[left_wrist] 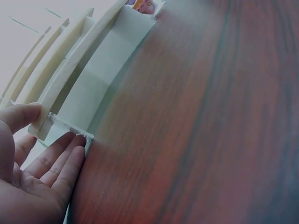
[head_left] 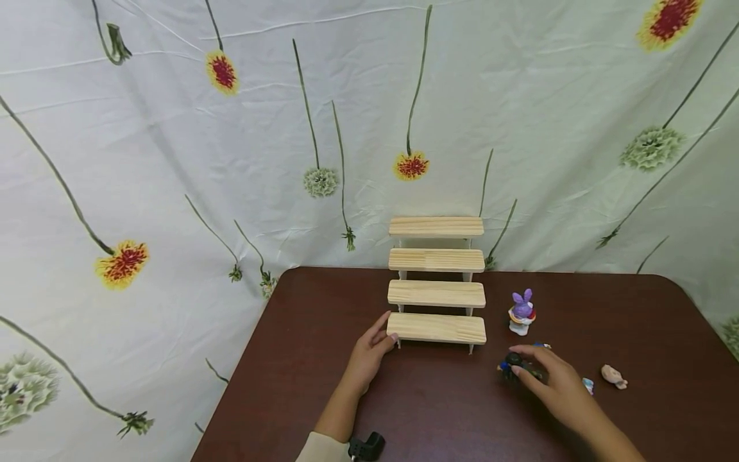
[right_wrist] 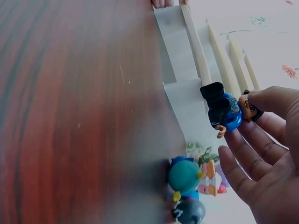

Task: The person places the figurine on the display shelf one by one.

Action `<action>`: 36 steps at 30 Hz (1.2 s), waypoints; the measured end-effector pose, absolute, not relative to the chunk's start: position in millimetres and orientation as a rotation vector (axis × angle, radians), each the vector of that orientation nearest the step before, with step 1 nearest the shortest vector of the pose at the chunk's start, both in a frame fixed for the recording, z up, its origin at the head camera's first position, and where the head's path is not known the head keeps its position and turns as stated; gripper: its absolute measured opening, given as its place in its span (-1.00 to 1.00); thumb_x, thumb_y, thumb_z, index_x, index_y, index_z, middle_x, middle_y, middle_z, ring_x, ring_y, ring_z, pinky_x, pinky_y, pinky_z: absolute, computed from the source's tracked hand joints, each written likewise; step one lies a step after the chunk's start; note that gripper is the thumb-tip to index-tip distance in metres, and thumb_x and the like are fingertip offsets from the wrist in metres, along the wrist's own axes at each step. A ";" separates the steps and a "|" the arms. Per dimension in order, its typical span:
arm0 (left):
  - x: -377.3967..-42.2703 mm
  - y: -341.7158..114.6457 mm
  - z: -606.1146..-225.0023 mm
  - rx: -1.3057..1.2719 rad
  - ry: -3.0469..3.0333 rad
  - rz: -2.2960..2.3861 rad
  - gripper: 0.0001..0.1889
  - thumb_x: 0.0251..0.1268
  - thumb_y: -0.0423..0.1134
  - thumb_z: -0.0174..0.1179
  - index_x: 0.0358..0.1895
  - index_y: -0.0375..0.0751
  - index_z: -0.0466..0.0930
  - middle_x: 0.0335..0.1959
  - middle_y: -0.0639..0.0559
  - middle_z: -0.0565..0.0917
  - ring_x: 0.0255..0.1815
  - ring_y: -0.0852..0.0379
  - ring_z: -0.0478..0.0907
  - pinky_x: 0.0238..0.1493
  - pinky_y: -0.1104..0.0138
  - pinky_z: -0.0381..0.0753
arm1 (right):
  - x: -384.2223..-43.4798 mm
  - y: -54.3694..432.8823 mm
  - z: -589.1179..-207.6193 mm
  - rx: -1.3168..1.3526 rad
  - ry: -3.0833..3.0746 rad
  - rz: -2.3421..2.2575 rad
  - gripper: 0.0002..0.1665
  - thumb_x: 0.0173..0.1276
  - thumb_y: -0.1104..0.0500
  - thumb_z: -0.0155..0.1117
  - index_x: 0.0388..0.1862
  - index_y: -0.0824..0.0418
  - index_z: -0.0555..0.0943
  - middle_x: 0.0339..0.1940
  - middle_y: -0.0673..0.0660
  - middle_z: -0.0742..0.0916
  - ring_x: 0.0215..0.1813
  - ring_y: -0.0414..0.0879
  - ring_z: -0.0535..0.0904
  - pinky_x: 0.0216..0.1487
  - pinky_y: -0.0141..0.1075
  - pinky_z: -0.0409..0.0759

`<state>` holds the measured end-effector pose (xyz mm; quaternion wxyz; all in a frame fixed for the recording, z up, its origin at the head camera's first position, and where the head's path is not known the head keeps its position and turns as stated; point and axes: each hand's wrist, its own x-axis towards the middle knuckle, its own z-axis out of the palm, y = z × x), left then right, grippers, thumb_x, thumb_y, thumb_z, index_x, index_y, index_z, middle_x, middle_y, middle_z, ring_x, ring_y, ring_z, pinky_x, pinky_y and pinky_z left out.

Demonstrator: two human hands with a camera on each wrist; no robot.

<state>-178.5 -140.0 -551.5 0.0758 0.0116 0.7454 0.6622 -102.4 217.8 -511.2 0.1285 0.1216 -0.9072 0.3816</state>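
Note:
A wooden tiered shelf (head_left: 435, 328) with stepped boards stands at the back of the table. My left hand (head_left: 366, 359) grips the left end of its lowest board. In the left wrist view the thumb presses the board's end, while the other fingers lie by the white side support (left_wrist: 70, 126). My right hand (head_left: 554, 385) pinches a small toy figure (right_wrist: 229, 109) by its head, right of the shelf. The figure has blue clothes, black hair and black feet, and lies sideways in the fingers, feet pointing away from the palm.
A purple-eared rabbit figure (head_left: 522, 312) stands right of the shelf. Near the right hand lie a pale pinkish figure (head_left: 613, 376) and a small blue-and-white one (head_left: 587, 385). The right wrist view shows teal-topped (right_wrist: 184, 176) and grey (right_wrist: 190, 211) figures. Behind hangs a flowered cloth (head_left: 260, 147).

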 end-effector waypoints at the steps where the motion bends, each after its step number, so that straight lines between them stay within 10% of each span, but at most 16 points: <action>1: -178.6 -139.9 -551.5 0.032 2.234 1.987 -0.34 0.44 -0.03 0.25 0.56 0.16 0.27 0.17 -0.17 0.69 0.19 0.03 0.62 0.31 0.12 0.51 | -103.3 216.3 -511.1 0.359 -2.636 1.097 -0.63 0.34 0.18 0.45 0.12 0.07 0.67 -0.08 -0.11 0.75 -0.07 -0.47 0.58 -0.10 -0.41 0.63; 25: -177.4 -140.7 -551.4 0.051 2.237 1.978 -0.33 0.44 -0.01 0.24 0.56 0.18 0.25 0.16 -0.14 0.70 0.17 0.09 0.61 0.29 0.16 0.49 | -118.5 185.4 -508.4 0.397 -2.674 1.147 -0.59 0.45 0.07 0.34 0.25 0.02 0.60 0.03 -0.14 0.70 0.06 -0.31 0.59 0.01 -0.25 0.62; 36: -176.5 -141.3 -550.7 0.071 2.234 1.980 -0.32 0.45 -0.01 0.23 0.57 0.15 0.23 0.18 -0.16 0.69 0.23 0.02 0.60 0.35 0.07 0.47 | -127.1 172.4 -511.7 0.462 -2.541 1.159 -0.58 0.41 0.17 0.38 0.24 0.07 0.61 0.05 -0.13 0.71 0.12 -0.33 0.57 0.12 -0.63 0.41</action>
